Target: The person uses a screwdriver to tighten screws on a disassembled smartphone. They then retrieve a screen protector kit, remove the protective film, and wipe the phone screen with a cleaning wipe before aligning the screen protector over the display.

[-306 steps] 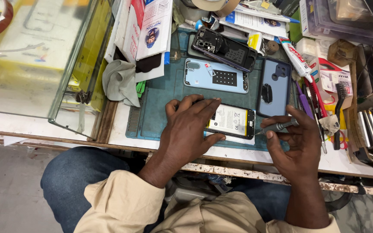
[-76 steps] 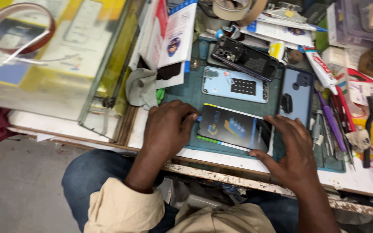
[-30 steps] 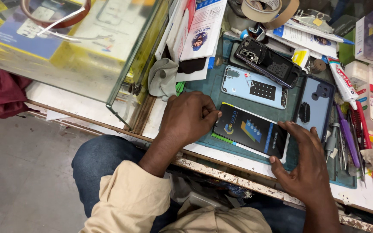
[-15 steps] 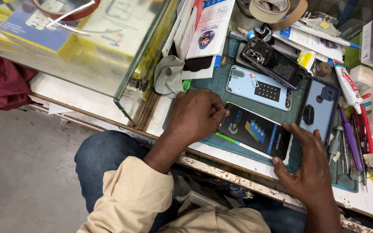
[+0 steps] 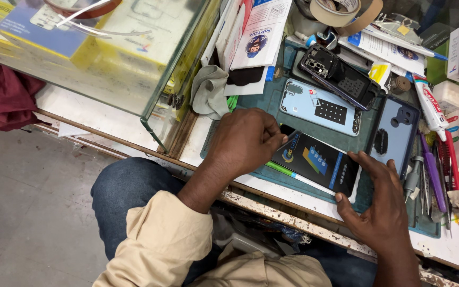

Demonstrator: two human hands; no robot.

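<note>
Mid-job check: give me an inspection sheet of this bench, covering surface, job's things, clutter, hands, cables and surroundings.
Surface: green mat on a worn white bench.
Job's things: phone, screen lit, lying on the mat.
Clutter: light blue back cover, dark phone frame, blue case, tape rolls, tools, grey cloth.
Hands: left hand pinches the phone's left end; right hand steadies its right end.
Cables: nothing seen.
Surroundings: glass display case, red cloth, grey floor.
</note>
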